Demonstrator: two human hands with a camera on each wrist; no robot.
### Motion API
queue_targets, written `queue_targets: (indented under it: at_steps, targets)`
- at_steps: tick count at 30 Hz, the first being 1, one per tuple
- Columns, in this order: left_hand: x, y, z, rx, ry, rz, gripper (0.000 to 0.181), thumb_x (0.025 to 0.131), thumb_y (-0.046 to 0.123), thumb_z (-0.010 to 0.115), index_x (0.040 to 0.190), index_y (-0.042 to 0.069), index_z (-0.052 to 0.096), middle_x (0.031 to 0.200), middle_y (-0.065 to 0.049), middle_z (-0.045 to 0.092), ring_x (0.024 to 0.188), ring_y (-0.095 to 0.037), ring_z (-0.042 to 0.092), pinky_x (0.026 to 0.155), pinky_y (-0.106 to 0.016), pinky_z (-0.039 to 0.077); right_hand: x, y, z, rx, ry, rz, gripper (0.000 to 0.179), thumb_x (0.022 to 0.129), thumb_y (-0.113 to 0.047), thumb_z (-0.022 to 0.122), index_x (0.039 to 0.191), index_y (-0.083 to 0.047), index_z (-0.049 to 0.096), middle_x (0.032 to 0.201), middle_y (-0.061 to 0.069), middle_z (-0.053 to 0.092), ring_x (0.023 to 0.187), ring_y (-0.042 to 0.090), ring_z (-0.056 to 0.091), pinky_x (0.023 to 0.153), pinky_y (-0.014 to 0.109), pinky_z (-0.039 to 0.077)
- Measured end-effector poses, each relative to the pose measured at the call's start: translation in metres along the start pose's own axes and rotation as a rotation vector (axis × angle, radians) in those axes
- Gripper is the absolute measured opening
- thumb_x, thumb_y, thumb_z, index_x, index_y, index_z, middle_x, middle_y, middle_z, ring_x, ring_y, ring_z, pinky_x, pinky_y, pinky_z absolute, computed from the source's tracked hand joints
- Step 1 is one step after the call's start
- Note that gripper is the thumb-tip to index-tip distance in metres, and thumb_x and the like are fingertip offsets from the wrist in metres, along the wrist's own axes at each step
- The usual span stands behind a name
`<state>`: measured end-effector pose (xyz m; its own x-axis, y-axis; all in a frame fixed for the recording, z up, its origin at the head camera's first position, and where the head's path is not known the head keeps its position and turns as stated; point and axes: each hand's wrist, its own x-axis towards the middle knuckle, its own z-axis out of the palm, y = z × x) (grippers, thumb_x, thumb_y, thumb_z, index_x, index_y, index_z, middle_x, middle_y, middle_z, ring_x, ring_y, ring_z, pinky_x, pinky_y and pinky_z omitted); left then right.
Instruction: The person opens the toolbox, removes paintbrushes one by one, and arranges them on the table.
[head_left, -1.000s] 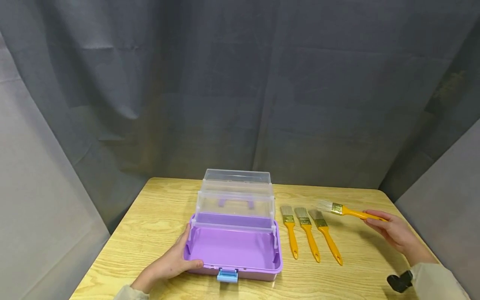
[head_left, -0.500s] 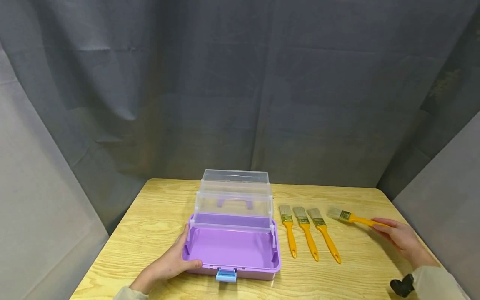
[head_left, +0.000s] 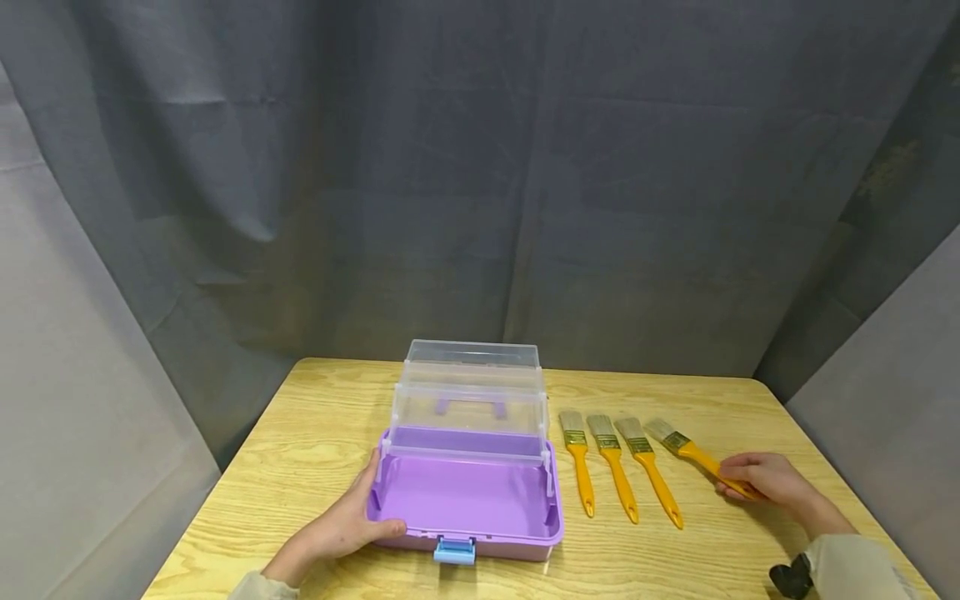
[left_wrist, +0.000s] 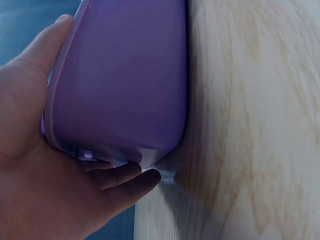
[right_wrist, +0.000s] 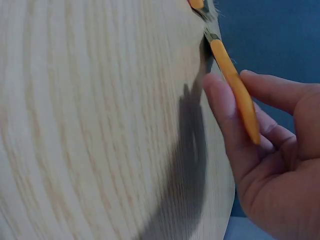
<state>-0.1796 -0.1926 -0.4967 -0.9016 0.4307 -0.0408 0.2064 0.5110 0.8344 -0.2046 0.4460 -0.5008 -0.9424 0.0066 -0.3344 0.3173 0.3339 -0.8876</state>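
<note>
My right hand (head_left: 780,485) pinches the yellow handle of a paintbrush (head_left: 699,457) between thumb and fingers. The brush slants on the table's right side with its pale bristles pointing away to the left; in the right wrist view the paintbrush handle (right_wrist: 232,82) shows edge-on. Three like paintbrushes, a left one (head_left: 578,459), a middle one (head_left: 613,463) and a right one (head_left: 652,469), lie in a row to its left. My left hand (head_left: 341,523) holds the left side of an open purple storage box (head_left: 465,500), thumb at the front rim; the left wrist view shows fingers around its corner.
Clear folding trays (head_left: 471,412) rise behind the box's base. A blue latch (head_left: 454,551) hangs at its front. The wooden table (head_left: 315,442) is closed in by a dark curtain (head_left: 420,183) behind and grey panels at the sides.
My right hand has moved down and toward me, lowering the paintbrush and turning it to a steeper slant beside the row. My left hand stays on the box.
</note>
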Motion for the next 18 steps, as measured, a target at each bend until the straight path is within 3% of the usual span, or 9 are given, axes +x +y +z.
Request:
queue_targets:
  at_steps: [9,18]
  targets:
    - [0.002,0.001,-0.001,-0.001,0.019,0.022,0.119,0.078,0.031,0.078,0.150,0.010,-0.015,0.156,-0.019,-0.009,0.141,-0.039,-0.001,0.109,-0.057,0.005,0.001,-0.001,0.013,0.001,-0.147,0.027,0.034,0.096,-0.011,0.050,0.110,0.020,0.050,0.081,0.013,0.066,0.072,0.018,0.066,0.067,0.031,0.057]
    - [-0.001,0.000,0.001,0.000,0.016,0.002,0.117,0.079,0.031,0.077,0.149,0.004,-0.013,0.154,-0.025,-0.008,0.139,-0.043,-0.001,0.108,-0.059,0.006,0.000,-0.011,0.026,0.065,-0.271,0.073,0.031,0.099,-0.015,0.045,0.102,0.014,0.057,0.082,0.012,0.069,0.070,0.015,0.067,0.069,0.030,0.057]
